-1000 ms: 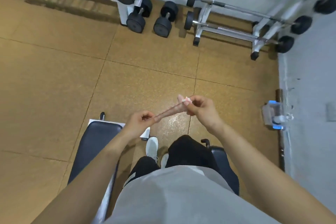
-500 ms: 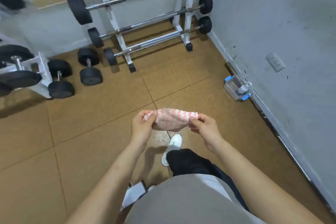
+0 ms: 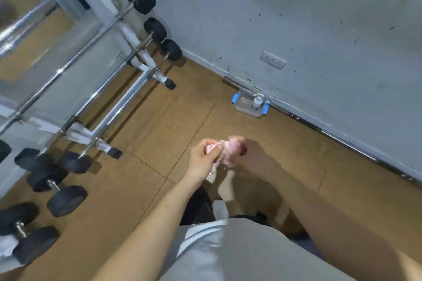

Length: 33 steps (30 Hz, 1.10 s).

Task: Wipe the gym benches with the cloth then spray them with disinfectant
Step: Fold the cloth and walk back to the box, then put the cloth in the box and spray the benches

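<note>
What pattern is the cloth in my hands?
The cloth is pink-and-white striped, bunched between the left hand and right hand; the head view shows it.

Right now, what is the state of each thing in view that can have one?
Pink-and-white striped cloth: bunched up, held between both hands.
Left hand: grips the cloth.
Right hand: grips the cloth.
Clear plastic box with blue clips: on the floor by the wall, small white bottle upright inside.
White wall socket: nothing plugged in.

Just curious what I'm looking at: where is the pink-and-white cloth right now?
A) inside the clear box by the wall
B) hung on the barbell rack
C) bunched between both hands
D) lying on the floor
C: the left hand and right hand both grip the crumpled cloth.
</note>
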Available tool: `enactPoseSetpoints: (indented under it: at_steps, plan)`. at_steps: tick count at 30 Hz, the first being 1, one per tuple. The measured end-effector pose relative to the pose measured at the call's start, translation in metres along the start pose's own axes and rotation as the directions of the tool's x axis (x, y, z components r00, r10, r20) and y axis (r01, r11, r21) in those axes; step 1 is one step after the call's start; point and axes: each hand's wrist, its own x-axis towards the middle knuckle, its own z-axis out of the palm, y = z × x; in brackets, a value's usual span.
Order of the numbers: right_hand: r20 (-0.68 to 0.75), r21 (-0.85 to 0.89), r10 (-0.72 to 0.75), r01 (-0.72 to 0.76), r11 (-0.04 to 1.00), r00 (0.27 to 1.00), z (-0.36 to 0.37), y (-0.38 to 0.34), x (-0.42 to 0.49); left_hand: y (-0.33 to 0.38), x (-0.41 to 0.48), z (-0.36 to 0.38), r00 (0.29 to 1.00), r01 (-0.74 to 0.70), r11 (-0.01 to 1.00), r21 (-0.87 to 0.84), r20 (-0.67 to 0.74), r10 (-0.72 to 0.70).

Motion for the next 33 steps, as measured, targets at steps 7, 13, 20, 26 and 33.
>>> enactPoseSetpoints:
  at_steps: [7, 13, 20, 26, 33]
  plan:
    - [-0.078, 0.075, 0.142, -0.136, 0.988, 0.987, -0.048, -0.002, 0.109, 0.050, 0.143, 0.031, 0.963, 0.005, 0.996, 0.091, 0.267, -0.030]
    - [-0.098, 0.368, 0.325, -0.269, 0.890, 0.941, -0.085, -0.011, 0.198, 0.094, 0.263, 0.046, 0.842, -0.103, 0.928, 0.359, 0.528, -0.110]
    - [-0.036, 0.670, 0.497, -0.348, 0.655, 0.867, -0.127, 0.015, 0.294, 0.094, 0.385, 0.082, 0.770, -0.010, 0.892, 0.452, 0.573, -0.282]
    - [0.022, 0.635, 0.612, -0.484, 0.602, 0.790, -0.133, 0.128, 0.410, 0.019, 0.485, 0.123, 0.781, 0.139, 0.892, 0.430, 0.506, -0.366]
    - [-0.096, 0.242, 0.618, -0.584, 0.775, 0.780, -0.128, 0.302, 0.546, -0.109, 0.563, 0.154, 0.864, 0.283, 0.892, 0.353, 0.310, -0.397]
